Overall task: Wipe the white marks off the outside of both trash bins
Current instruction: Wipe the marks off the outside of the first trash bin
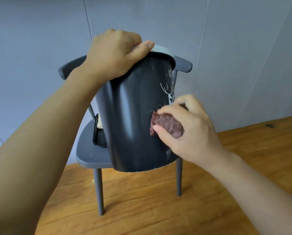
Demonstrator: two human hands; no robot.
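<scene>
A dark grey trash bin [133,119] with a light grey lid stands tilted on a grey chair [89,155]. My left hand [114,53] grips the bin's lid and top rim. A crumpled dark red cloth [165,123] is bunched in my right hand [184,126] and pressed against the bin's right side. White scribbled marks [167,87] show on the bin above the cloth, and a few faint ones lie near its lower right edge. A second, smaller black bin [98,133] lies on the seat behind the first, mostly hidden.
The chair stands on a wooden floor [141,200] against a grey panelled wall [40,48]. A small dark ring-shaped object [269,125] lies on the floor at the far right near the wall.
</scene>
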